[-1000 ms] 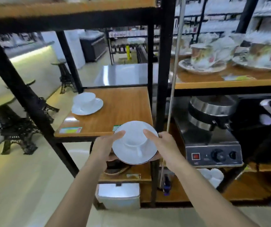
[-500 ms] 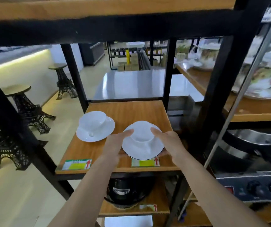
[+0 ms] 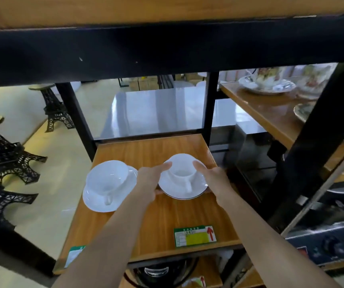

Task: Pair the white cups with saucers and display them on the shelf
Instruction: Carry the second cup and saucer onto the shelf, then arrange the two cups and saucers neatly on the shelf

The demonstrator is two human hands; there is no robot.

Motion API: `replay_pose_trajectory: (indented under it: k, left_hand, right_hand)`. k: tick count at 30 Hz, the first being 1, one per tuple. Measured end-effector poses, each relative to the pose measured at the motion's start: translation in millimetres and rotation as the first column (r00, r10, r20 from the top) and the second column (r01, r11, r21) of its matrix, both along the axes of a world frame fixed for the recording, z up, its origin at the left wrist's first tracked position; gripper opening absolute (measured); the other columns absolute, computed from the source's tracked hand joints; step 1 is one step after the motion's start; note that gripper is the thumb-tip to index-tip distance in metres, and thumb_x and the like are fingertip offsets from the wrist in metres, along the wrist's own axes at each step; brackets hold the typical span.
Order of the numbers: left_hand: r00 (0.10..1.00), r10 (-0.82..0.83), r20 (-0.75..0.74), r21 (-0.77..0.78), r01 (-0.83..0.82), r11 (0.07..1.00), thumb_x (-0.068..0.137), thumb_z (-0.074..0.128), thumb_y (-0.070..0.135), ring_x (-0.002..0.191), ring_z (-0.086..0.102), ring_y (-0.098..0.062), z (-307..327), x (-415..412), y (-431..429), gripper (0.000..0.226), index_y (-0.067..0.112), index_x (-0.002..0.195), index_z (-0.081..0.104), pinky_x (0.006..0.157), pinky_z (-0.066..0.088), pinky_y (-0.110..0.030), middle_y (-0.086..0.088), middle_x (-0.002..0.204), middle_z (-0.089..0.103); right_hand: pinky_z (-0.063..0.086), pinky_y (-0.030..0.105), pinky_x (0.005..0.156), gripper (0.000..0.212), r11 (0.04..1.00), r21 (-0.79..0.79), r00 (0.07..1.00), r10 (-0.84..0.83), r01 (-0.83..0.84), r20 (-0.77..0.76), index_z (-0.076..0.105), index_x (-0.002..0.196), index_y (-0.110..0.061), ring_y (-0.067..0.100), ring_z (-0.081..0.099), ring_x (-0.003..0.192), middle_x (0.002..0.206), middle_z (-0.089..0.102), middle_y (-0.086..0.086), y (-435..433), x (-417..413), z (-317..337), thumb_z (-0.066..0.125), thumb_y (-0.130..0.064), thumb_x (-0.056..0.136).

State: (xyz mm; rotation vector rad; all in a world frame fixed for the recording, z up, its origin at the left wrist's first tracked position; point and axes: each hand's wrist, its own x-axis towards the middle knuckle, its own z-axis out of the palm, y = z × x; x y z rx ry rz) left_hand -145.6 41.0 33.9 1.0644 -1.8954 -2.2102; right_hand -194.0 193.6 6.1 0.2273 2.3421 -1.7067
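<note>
A white cup [image 3: 182, 170] sits on a white saucer [image 3: 179, 191], its handle pointing toward me. My left hand [image 3: 149, 181] grips the saucer's left edge with the thumb on the cup's rim. My right hand [image 3: 213, 178] grips the right edge the same way. The pair is low over the wooden shelf [image 3: 156, 221], right of centre; I cannot tell if it touches the board. A second white cup [image 3: 106, 179] on its saucer [image 3: 93, 201] rests on the shelf just to the left.
A thick black beam [image 3: 167, 50] of the upper shelf hangs close overhead. Black posts [image 3: 208, 109] frame the shelf. Patterned crockery [image 3: 268, 84] fills the right-hand shelf, with a steel appliance [image 3: 331, 244] below. Price labels [image 3: 195, 235] sit at the front edge. Tower-shaped stools [image 3: 2, 154] stand left.
Both hands have carried the cup and saucer up from below the shelf edge and forward over the board, beside the first pair. My view has moved closer and lower.
</note>
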Motion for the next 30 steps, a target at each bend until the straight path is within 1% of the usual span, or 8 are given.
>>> replay_pose_trajectory:
  k: [4, 11, 14, 17, 21, 24, 27, 30]
  left_hand:
    - [1.000, 0.021, 0.003, -0.027, -0.021, 0.999, 0.069, 0.079, 0.032, 0.075, 0.057, -0.019, -6, -11, -4, 0.035, 0.014, 0.088, 0.055, 0.057, 0.049, -0.034, -0.001, 0.083, 0.061]
    - [0.999, 0.024, 0.040, -0.108, -0.019, 0.994, 0.072, 0.076, 0.039, 0.068, 0.052, -0.014, -10, -18, -5, 0.033, 0.017, 0.075, 0.052, 0.052, 0.049, -0.030, 0.004, 0.076, 0.056]
    - [0.997, -0.062, 0.050, -0.274, 0.074, 0.959, 0.082, 0.064, 0.044, 0.092, 0.058, -0.022, -12, -14, -8, 0.039, 0.010, 0.100, 0.057, 0.078, 0.055, -0.037, -0.004, 0.105, 0.062]
    - [0.989, -0.145, 0.018, -0.607, 0.126, 0.784, 0.089, 0.058, 0.031, 0.124, 0.046, -0.025, -14, -6, -11, 0.052, 0.012, 0.134, 0.044, 0.100, 0.040, -0.038, -0.008, 0.138, 0.049]
    - [0.937, -0.344, -0.053, -0.702, 0.210, 0.680, 0.084, 0.066, 0.016, 0.123, 0.045, -0.018, -16, 3, -8, 0.057, 0.018, 0.135, 0.041, 0.099, 0.039, -0.033, -0.003, 0.138, 0.049]
    - [0.905, -0.419, -0.077, -0.696, 0.252, 0.672, 0.082, 0.069, 0.021, 0.111, 0.046, -0.010, -20, 6, -4, 0.059, 0.019, 0.134, 0.041, 0.090, 0.039, -0.025, -0.002, 0.133, 0.052]
    - [0.896, -0.431, -0.105, -0.689, 0.247, 0.681, 0.081, 0.069, 0.023, 0.112, 0.046, -0.010, -23, 6, -3, 0.059, 0.020, 0.134, 0.043, 0.091, 0.038, -0.026, -0.001, 0.133, 0.052]
    - [0.893, -0.440, -0.097, -0.684, 0.261, 0.681, 0.081, 0.070, 0.025, 0.116, 0.045, -0.010, -23, 6, -7, 0.062, 0.022, 0.136, 0.040, 0.092, 0.037, -0.027, 0.000, 0.136, 0.050]
  right_hand:
    - [0.039, 0.021, 0.054, 0.049, 0.999, 0.049, 1.000, 0.011, -0.011, -0.002, 0.049, 0.098, -0.020, 0.012, 0.052, 0.075, 0.082, 0.052, -0.006, -4, -7, -4, 0.055, -0.063, 0.077]
    - [0.033, 0.025, 0.052, 0.064, 0.996, 0.075, 0.997, 0.052, -0.056, 0.053, 0.051, 0.111, -0.012, 0.016, 0.050, 0.079, 0.092, 0.054, 0.003, 0, -13, 1, 0.053, -0.066, 0.076]
    - [0.037, 0.023, 0.058, 0.063, 0.985, 0.166, 0.996, 0.060, -0.048, -0.065, 0.051, 0.117, -0.011, 0.018, 0.053, 0.093, 0.107, 0.056, 0.005, 1, -11, 3, 0.049, -0.063, 0.081]
    - [0.045, 0.029, 0.080, 0.045, 0.977, 0.213, 0.948, 0.047, 0.023, -0.315, 0.047, 0.128, -0.017, 0.022, 0.052, 0.112, 0.126, 0.055, 0.006, 2, -7, 6, 0.050, -0.041, 0.090]
    - [0.040, 0.039, 0.101, 0.049, 0.953, 0.281, 0.910, 0.213, -0.113, -0.355, 0.040, 0.137, -0.024, 0.024, 0.039, 0.131, 0.142, 0.046, 0.001, 3, -3, 5, 0.049, -0.011, 0.092]
    - [0.044, 0.021, 0.086, 0.047, 0.937, 0.274, 0.879, 0.309, -0.216, -0.363, 0.044, 0.135, -0.025, 0.019, 0.045, 0.122, 0.136, 0.051, 0.000, 3, 2, -1, 0.048, -0.006, 0.091]
    - [0.035, 0.005, 0.071, 0.045, 0.942, 0.260, 0.871, 0.304, -0.213, -0.387, 0.046, 0.132, -0.026, 0.008, 0.043, 0.111, 0.132, 0.054, -0.001, 5, 4, -5, 0.049, -0.008, 0.091]
    - [0.045, 0.025, 0.091, 0.051, 0.960, 0.248, 0.907, 0.219, -0.133, -0.360, 0.038, 0.139, -0.024, 0.020, 0.042, 0.128, 0.142, 0.046, 0.001, 6, 6, -1, 0.049, -0.008, 0.091]
